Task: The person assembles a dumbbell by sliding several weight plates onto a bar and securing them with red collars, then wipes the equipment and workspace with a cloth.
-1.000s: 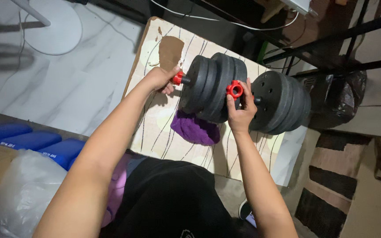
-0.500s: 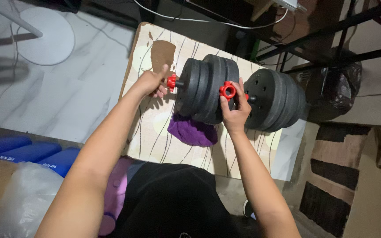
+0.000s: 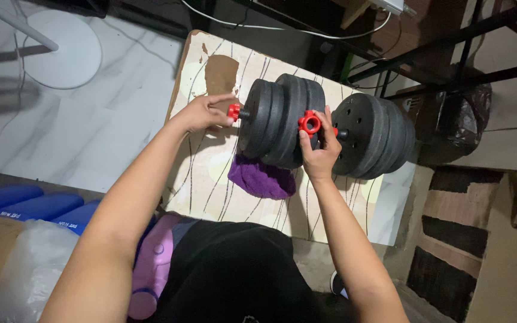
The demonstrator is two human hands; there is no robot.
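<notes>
Black dumbbell (image 3: 324, 122) lies on the patterned board (image 3: 210, 167) before us. Our left hand (image 3: 201, 112) pinches the red nut (image 3: 233, 111) at the dumbbell's left end. Our right hand (image 3: 318, 152) grips the red collar (image 3: 310, 122) between its plate stacks. A purple cloth (image 3: 261, 178) sits just under the dumbbell.

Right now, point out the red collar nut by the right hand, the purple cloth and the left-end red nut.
red collar nut (image 3: 309, 122), head view, its ring face
purple cloth (image 3: 261, 178), head view, middle fold
left-end red nut (image 3: 233, 111), head view, visible edge
</notes>
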